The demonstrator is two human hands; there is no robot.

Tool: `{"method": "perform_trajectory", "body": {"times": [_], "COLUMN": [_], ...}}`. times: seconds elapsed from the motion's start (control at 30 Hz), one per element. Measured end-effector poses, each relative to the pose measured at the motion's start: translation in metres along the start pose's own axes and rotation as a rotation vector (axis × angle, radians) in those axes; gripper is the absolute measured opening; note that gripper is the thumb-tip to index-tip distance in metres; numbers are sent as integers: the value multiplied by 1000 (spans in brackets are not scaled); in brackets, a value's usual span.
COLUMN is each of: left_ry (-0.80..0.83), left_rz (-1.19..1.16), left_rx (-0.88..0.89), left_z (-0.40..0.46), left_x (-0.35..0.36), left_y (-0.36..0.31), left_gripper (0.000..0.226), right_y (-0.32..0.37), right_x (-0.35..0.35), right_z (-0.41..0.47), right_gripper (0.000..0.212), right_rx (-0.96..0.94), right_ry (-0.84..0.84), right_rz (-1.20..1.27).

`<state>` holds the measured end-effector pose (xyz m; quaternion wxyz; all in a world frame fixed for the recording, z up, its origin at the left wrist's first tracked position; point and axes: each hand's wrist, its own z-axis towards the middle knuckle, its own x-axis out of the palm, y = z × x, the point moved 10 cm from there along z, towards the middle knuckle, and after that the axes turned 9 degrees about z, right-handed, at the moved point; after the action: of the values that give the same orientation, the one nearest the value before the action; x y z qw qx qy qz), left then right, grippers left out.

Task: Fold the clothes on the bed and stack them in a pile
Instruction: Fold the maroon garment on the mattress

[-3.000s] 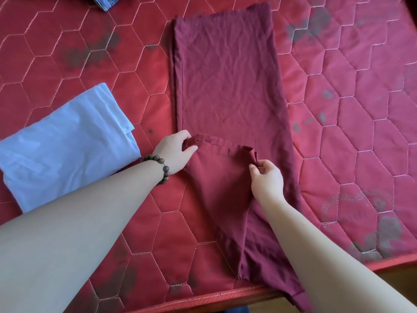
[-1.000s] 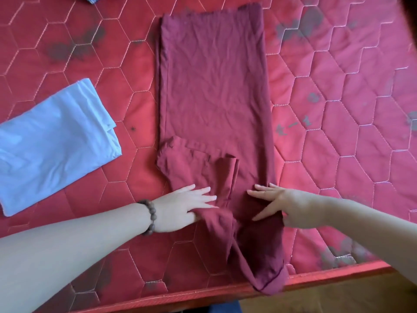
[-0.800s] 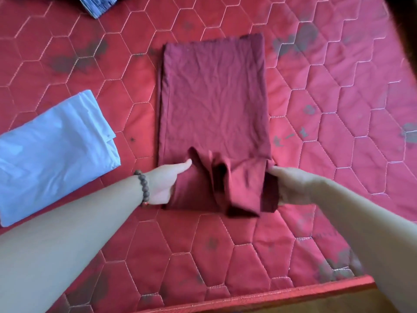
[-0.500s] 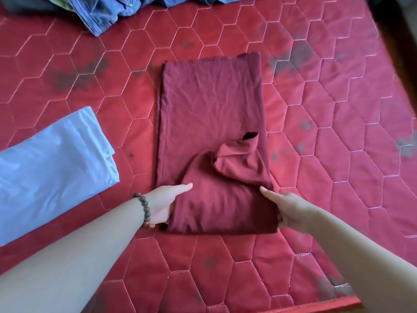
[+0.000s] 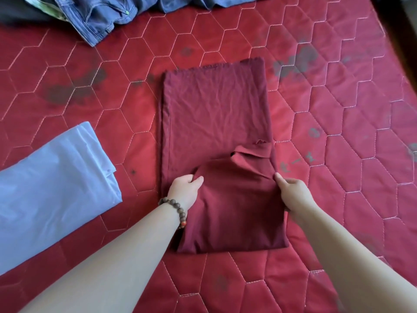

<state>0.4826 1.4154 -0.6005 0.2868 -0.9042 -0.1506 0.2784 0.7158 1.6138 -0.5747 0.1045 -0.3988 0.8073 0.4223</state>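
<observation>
Red quilted bed (image 5: 338,132), stained in grey patches. Far left, a folded pale-blue cloth (image 5: 52,184) runs out of frame; jeans (image 5: 94,16) are cropped above. Centre, the maroon garment (image 5: 214,114) lies half-folded, left hand (image 5: 184,192) and right hand (image 5: 293,193) fingers each pinching its folded edge.

A half-folded garment (image 5: 216,123) is laid mid-mattress (image 5: 338,154); a folded sheet (image 5: 49,188) at nine o'clock, jeans (image 5: 97,16) at eleven.

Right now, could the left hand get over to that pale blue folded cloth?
Probably yes: the pale blue folded cloth lies just left of the left hand, only bare mattress between, though the hand grips the maroon garment.
</observation>
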Motion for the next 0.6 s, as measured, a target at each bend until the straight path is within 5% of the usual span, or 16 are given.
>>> {"method": "perform_trajectory", "body": {"times": [0.07, 0.13, 0.23, 0.43, 0.6], "left_ry": [50, 118, 194, 335, 336], "left_rz": [-9, -64, -163, -257, -224], "left_rx": [-19, -24, -32, -66, -66], "left_z": [0, -1, 1, 4, 4], "left_x": [4, 11, 20, 32, 31], "left_y": [5, 6, 5, 6, 5], "left_gripper": [34, 38, 21, 15, 11], "right_y": [4, 36, 89, 115, 118], "right_x": [-10, -26, -23, 38, 13], "right_z": [2, -3, -7, 26, 43], "right_gripper": [28, 13, 29, 20, 20], "right_rx": [-36, -263, -550, -397, -381], "right_ry": [-31, -142, -93, 406, 386], "right_rz": [-143, -225, -253, -542, -502]}}
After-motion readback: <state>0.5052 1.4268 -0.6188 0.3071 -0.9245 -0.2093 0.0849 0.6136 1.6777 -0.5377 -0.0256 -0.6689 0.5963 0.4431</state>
